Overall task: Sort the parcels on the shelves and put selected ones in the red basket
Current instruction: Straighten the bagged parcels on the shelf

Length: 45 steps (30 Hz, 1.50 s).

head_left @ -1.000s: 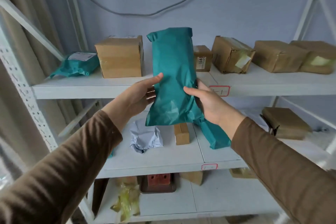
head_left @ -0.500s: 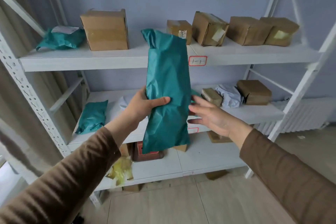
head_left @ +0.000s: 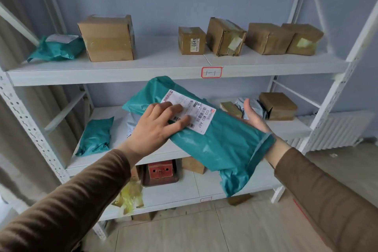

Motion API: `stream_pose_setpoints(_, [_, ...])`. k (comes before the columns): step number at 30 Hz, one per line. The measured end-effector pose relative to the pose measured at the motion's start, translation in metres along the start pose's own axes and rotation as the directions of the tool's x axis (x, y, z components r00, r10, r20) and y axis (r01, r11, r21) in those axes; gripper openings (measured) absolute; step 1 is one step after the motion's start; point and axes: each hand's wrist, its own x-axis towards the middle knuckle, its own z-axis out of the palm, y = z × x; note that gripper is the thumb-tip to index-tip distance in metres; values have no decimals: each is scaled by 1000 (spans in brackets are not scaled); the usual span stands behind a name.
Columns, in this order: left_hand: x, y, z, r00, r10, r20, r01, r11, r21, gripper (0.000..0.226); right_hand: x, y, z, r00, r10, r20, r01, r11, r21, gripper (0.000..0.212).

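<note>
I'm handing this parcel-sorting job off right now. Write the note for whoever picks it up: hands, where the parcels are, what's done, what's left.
Hands: left hand grips the long teal parcel near its label, fingers over the barcode. Right hand is open, palm up beside and under the parcel.
Parcels: the teal parcel is in the air in front of the middle shelf, tilted, label facing up. Brown boxes and another teal bag sit on the top shelf; more parcels sit on the middle shelf.
Done: one parcel is in hand with its label showing.
Left: read the label and decide. The red basket is not in view; locate it first.
</note>
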Motion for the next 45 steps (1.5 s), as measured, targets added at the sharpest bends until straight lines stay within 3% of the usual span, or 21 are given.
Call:
stream_pose_setpoints(3, [2,-2,9,1000,12,-10,-12,1000,4,63,-2,-8,-9,989,66,130,-43,984,-175,94])
stream_pose_setpoints(6, [9,-3,17,1000,-14,20,14,1000,-19,63,0,-19,-16,982,103,159,-42,936,-349,96])
stream_pose_setpoints(9, [24,1,24,945,-325,36,326,944,-44,73,8,-21,-10,992,12,125,47,891,-452,69])
stream_pose_setpoints(11, [34,8,27,777,-626,70,627,759,-175,86,16,-20,-12,993,-71,99,106,903,-417,64])
stream_pose_setpoints(13, [39,16,25,526,-815,244,809,389,-441,86,24,-23,-13,985,-137,106,168,904,-392,64])
stream_pose_setpoints(15, [44,29,21,326,-816,478,794,-38,-606,64,35,-29,-13,975,-197,105,223,887,-404,63])
stream_pose_setpoints(17, [53,41,15,207,-735,645,761,-294,-579,52,49,-39,-11,962,-268,48,263,872,-413,58])
stream_pose_setpoints(20, [69,50,11,156,-642,751,757,-411,-508,63,74,-60,6,945,-327,-9,298,873,-386,49])
stream_pose_setpoints(23, [89,33,17,122,-628,768,693,-500,-519,61,104,-83,32,944,-330,17,312,872,-376,43])
stream_pose_setpoints(26, [105,-9,34,40,-653,756,572,-606,-553,51,134,-106,60,957,-286,52,287,903,-320,39])
stream_pose_setpoints(30, [123,-79,60,-31,-685,727,515,-634,-576,40,172,-138,88,966,-222,131,251,924,-287,28])
stream_pose_setpoints(38, [146,-188,118,-170,-629,758,567,-692,-447,27,252,-161,107,961,-274,28,264,890,-373,32])
stream_pose_setpoints(41, [147,-212,141,-204,-674,710,670,-625,-401,38,272,-166,112,956,-292,-25,263,892,-366,35])
stream_pose_setpoints(45, [141,-227,161,-157,-758,633,864,-417,-283,52,290,-169,115,948,-315,-55,267,875,-405,37])
